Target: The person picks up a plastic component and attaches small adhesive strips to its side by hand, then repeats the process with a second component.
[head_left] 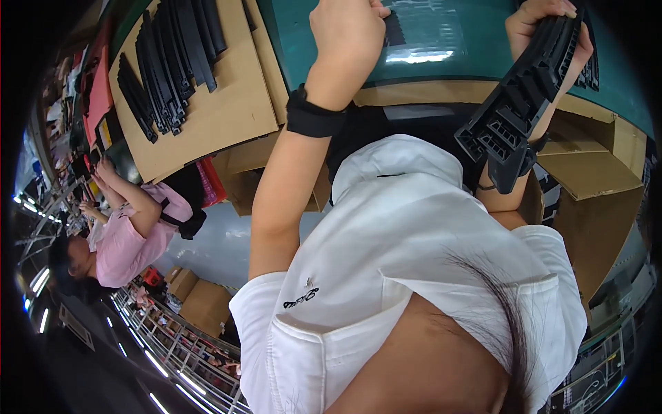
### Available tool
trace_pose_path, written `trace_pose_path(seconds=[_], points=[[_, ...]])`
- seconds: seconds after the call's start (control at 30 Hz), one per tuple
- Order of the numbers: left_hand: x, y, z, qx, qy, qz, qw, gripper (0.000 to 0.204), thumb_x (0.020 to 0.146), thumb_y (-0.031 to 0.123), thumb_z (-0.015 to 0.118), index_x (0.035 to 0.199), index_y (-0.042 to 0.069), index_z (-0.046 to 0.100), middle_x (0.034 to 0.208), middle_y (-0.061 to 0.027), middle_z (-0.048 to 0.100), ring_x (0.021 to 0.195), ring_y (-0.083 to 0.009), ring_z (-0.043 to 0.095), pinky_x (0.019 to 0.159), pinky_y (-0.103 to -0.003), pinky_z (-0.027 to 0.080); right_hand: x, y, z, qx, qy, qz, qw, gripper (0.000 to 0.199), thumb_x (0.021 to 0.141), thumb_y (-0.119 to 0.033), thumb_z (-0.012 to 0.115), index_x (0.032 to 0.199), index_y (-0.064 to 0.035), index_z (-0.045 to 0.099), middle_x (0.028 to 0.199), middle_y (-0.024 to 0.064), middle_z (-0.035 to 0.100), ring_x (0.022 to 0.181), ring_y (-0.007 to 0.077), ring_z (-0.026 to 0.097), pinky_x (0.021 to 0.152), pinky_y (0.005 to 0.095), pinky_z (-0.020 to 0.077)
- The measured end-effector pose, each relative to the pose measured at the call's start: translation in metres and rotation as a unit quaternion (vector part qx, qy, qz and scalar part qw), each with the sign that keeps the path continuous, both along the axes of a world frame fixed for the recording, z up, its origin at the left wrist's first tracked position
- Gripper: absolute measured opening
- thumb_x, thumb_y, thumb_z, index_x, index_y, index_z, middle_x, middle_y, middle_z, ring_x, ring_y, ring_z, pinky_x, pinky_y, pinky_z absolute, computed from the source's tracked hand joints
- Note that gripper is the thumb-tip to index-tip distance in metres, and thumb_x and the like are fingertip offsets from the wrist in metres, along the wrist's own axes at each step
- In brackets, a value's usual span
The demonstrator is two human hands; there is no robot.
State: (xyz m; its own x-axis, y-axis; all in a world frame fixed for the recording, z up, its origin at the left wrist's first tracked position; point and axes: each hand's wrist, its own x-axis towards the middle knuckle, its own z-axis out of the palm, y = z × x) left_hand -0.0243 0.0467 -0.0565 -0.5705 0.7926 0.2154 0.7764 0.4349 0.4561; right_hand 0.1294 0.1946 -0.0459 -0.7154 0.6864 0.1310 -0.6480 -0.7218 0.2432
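Note:
At the top centre, over the green tabletop (483, 65), is my left hand (348, 31). Its fingers curl closed and are partly cut off by the upper edge, so what they hold cannot be made out. A small dark patch with a jagged edge (394, 31) shows right beside it, either a part or a reflection. My right hand (527, 27) grips a stack of long black ribbed plastic strips (520, 100) near their upper end. The strips hang tilted down to the left, across my right forearm, with clips and ribs along their length.
Several black plastic strips lie fanned on a cardboard sheet (234, 114) at the left. More dark parts (589, 72) rest on the tabletop at far right. Open cardboard boxes (596, 207) stand below the table edge. A person in pink (141, 228) works at the left.

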Motion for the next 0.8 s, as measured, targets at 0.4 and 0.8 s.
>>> trace_pose_path(seconds=[0.4,0.8], points=[[0.043,-0.028,0.099,0.202,-0.191,-0.222,0.934,0.011,0.072,0.006,0.070,0.078,-0.001,0.063,0.079,-0.0086,0.062,0.074,-0.0221,0.059,0.068,-0.030,0.047,0.006,0.001,-0.011,-0.013,-0.033,-0.032,0.999,0.025,0.079,-0.004,0.062,0.102,0.0021,0.053,0.088,0.0073,0.060,0.082,0.0191,0.063,0.084,0.0335,0.0542],[0.058,-0.027,0.087,0.287,-0.173,-0.227,0.914,0.013,0.067,0.008,0.070,0.077,0.002,0.064,0.078,-0.0062,0.061,0.074,-0.0224,0.058,0.068,-0.031,0.044,0.012,-0.002,-0.014,-0.020,-0.026,-0.027,0.999,0.025,0.077,-0.003,0.063,0.100,0.0014,0.053,0.086,0.0065,0.060,0.080,0.0184,0.062,0.083,0.0330,0.0543]])
